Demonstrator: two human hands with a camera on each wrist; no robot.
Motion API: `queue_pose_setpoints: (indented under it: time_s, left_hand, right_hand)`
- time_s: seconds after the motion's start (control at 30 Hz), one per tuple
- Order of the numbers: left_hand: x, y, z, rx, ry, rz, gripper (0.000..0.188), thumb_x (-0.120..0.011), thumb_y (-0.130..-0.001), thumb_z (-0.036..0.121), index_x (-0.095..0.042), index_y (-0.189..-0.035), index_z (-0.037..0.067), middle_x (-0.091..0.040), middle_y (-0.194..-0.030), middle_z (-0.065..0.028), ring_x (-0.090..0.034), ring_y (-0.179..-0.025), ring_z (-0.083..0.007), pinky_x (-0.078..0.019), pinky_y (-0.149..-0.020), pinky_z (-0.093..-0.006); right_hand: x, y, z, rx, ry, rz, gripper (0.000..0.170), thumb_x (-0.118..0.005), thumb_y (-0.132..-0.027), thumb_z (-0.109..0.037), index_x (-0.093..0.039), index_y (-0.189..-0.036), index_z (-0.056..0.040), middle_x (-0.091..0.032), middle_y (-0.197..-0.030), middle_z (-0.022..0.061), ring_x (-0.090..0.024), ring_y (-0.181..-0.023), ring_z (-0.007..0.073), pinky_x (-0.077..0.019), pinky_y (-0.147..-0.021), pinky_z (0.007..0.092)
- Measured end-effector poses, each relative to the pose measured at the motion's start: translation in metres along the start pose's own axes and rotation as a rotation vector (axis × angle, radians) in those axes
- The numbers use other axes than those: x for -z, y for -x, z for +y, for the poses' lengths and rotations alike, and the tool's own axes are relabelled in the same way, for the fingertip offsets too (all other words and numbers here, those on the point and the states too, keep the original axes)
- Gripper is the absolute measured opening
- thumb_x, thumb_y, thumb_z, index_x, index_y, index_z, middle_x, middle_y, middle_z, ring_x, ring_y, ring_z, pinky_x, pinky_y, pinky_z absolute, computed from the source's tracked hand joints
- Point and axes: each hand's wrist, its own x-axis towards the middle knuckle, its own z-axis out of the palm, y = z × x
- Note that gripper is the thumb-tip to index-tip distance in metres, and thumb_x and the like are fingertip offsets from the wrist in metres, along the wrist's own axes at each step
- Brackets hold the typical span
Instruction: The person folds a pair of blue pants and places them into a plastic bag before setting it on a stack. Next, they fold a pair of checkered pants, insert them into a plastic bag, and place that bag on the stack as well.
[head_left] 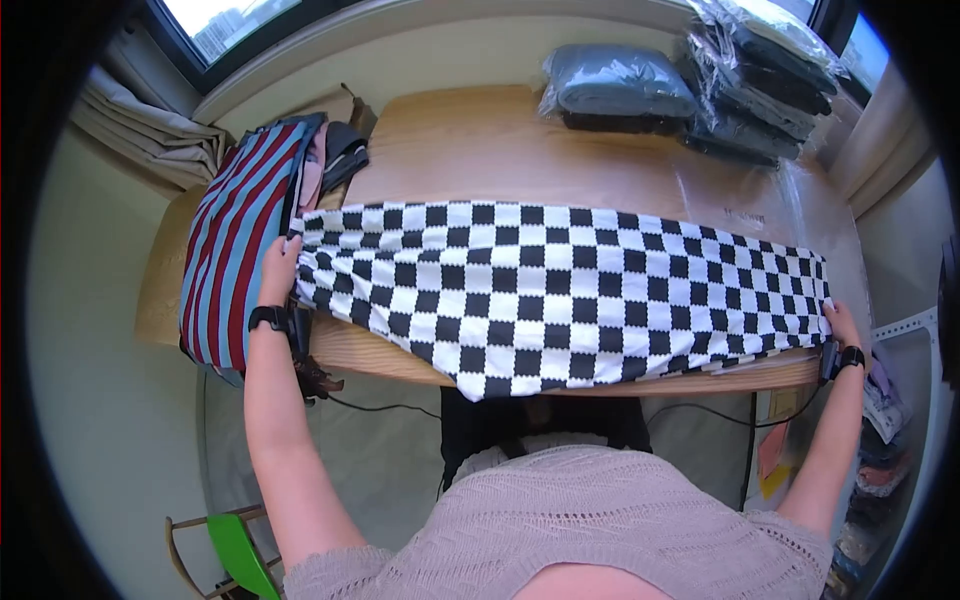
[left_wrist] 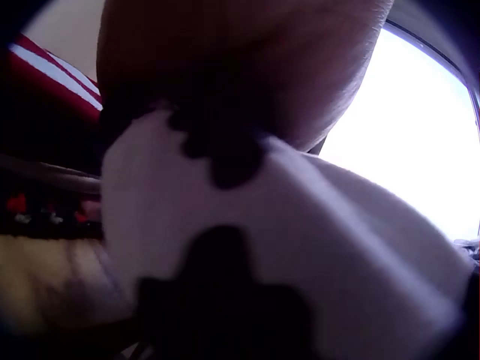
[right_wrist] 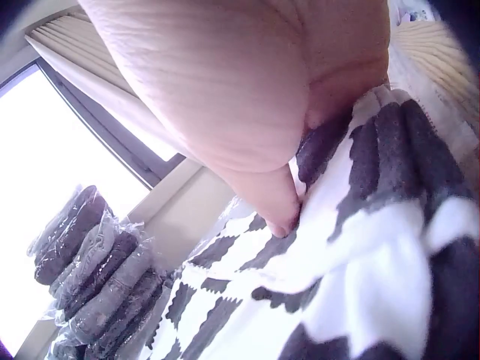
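A black-and-white checkered cloth (head_left: 540, 290) stretches lengthwise across the wooden table, its near edge hanging slightly over the front. My left hand (head_left: 279, 268) grips its left end, where the fabric is gathered into folds. In the left wrist view the cloth (left_wrist: 180, 202) runs down from the dark underside of that hand (left_wrist: 247, 60). At the opposite end my right hand (head_left: 842, 322) grips the near right corner. Close up in the right wrist view, the thumb of my right hand (right_wrist: 225, 97) lies on the checkered fabric (right_wrist: 375, 255), which bunches up beneath the palm.
Red-and-blue striped fabric (head_left: 235, 240) covers a pile at the table's left, with dark and pink clothes beside it. Plastic-wrapped folded clothes (head_left: 620, 85) and a taller wrapped stack (head_left: 760, 85) stand at the back right. A green chair (head_left: 243, 555) is below left.
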Motion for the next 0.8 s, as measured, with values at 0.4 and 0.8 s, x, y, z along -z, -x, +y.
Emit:
queue_pose_setpoints:
  time_s: [0.4, 0.8]
  left_hand:
    - [-0.002, 0.18, 0.208, -0.79, 0.124, -0.422, 0.053, -0.079, -0.064, 0.015, -0.06, -0.113, 0.009, -0.058, -0.118, -0.0127, -0.051, -0.116, -0.0312, -0.0394, -0.098, -0.0423]
    - [-0.04, 0.22, 0.227, -0.838, 0.133, -0.279, 0.021, -0.069, -0.073, 0.011, -0.062, -0.092, 0.005, -0.067, -0.085, -0.0069, -0.066, -0.077, -0.0234, -0.0517, -0.065, -0.0319]
  right_hand:
    - [-0.101, 0.234, -0.312, 0.632, -0.071, -0.084, 0.027, -0.061, -0.083, -0.01, -0.06, -0.11, -0.0065, -0.063, -0.103, 0.0086, -0.058, -0.097, 0.0218, -0.044, -0.085, 0.0336]
    - [-0.214, 0.319, -0.405, 1.247, 0.084, -0.335, 0.055, -0.074, -0.066, -0.013, -0.053, -0.116, -0.0069, -0.055, -0.117, 0.0111, -0.05, -0.114, 0.0279, -0.0393, -0.096, 0.0409]
